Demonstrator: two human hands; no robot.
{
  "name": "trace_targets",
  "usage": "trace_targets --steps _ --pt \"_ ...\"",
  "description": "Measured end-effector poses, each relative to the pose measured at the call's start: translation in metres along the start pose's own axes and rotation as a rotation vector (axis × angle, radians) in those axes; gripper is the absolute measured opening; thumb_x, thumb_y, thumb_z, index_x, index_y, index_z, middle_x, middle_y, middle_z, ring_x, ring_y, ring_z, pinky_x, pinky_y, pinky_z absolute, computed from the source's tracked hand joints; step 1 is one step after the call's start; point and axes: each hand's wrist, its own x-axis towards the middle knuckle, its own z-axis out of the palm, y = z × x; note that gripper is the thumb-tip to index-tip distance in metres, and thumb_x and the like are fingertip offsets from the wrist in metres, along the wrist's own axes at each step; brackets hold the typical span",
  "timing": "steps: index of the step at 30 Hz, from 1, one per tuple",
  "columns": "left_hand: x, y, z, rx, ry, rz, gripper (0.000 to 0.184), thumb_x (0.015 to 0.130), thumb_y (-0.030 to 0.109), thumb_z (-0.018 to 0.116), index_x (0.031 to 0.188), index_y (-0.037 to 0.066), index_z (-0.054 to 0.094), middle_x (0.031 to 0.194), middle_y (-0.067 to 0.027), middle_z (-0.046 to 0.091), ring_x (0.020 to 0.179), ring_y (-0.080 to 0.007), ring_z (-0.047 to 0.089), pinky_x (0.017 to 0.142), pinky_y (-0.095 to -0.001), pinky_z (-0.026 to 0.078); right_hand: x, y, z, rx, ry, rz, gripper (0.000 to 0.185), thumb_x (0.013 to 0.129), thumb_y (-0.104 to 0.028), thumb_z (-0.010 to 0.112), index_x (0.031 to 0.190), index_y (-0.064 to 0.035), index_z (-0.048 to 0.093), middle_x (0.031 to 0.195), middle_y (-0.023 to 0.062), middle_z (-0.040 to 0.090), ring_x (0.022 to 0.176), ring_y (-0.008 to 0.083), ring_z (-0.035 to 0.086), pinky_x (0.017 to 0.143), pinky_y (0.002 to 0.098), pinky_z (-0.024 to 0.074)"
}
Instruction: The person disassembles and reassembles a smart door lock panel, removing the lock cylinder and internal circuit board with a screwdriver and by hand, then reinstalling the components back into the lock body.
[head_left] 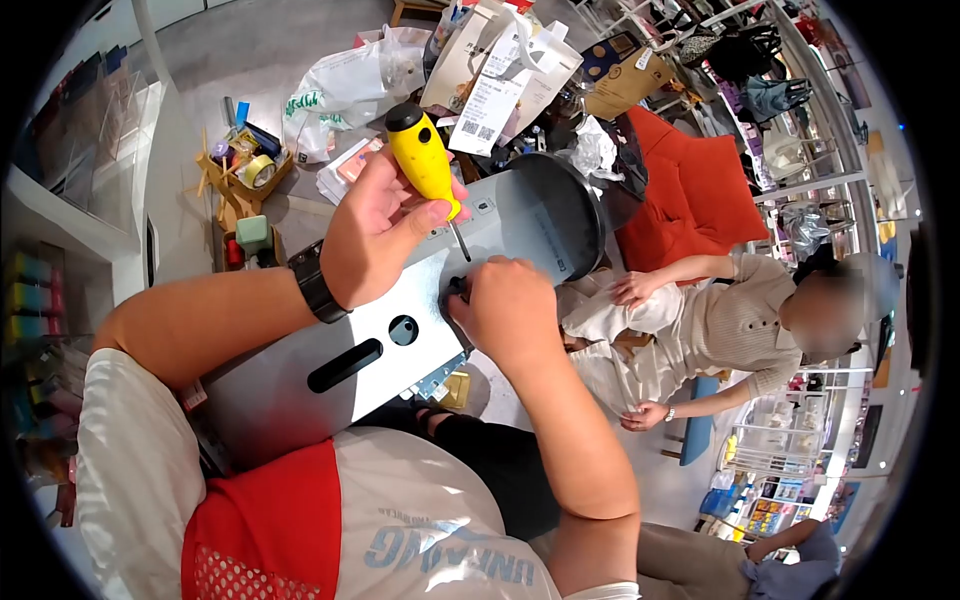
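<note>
My left hand (375, 225), with a black band on its wrist, is closed around a yellow-and-black screwdriver (424, 165). The screwdriver's thin shaft slants down toward a long silver-grey panel (290, 380) lying across my lap. Just beyond the shaft tip, my right hand (505, 308) rests on the panel with fingers curled together at a small black piece (458, 286). What lies under those fingers is mostly hidden. A dark slot and a round hole show in the panel's near half, and a rounded black end piece (570, 215) caps its far end.
Paper bags (500, 75) and a white plastic bag (350, 85) sit beyond the panel. A cardboard box of tapes and tools (245, 165) stands at the left. A red cushion (690, 190) and a seated person (720, 320) are at the right.
</note>
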Motion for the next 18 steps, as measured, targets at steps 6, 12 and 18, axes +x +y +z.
trace_targets --steps 6,12,18 --pt "-0.001 0.000 0.005 -0.017 -0.003 0.012 0.046 0.102 0.004 0.059 0.144 -0.001 0.038 0.122 -0.0144 0.062 0.113 -0.0240 0.064 0.103 -0.0419 0.053 -0.003 -0.004 0.009 0.296 0.099 0.125 0.022 0.071 -0.021 0.076 0.071 0.0003 0.069 0.081 0.0145 0.065 0.081 0.0343 0.067 0.072 0.0457 0.0549" --pt "-0.002 0.001 0.007 0.004 -0.010 0.034 0.046 0.103 0.004 0.059 0.143 -0.002 0.038 0.122 -0.0138 0.062 0.115 -0.0235 0.063 0.104 -0.0414 0.052 -0.005 -0.007 0.018 0.400 0.264 0.047 0.022 0.072 -0.016 0.077 0.067 0.0006 0.065 0.076 0.0134 0.061 0.078 0.0340 0.065 0.067 0.0444 0.0534" --pt "0.001 0.003 0.004 0.001 -0.001 0.053 0.045 0.103 0.005 0.059 0.142 -0.002 0.038 0.121 -0.0131 0.062 0.113 -0.0230 0.063 0.103 -0.0404 0.053 -0.007 -0.005 0.019 0.412 0.228 0.068 0.021 0.073 -0.017 0.077 0.069 0.0012 0.067 0.078 0.0124 0.062 0.080 0.0330 0.062 0.070 0.0438 0.0537"
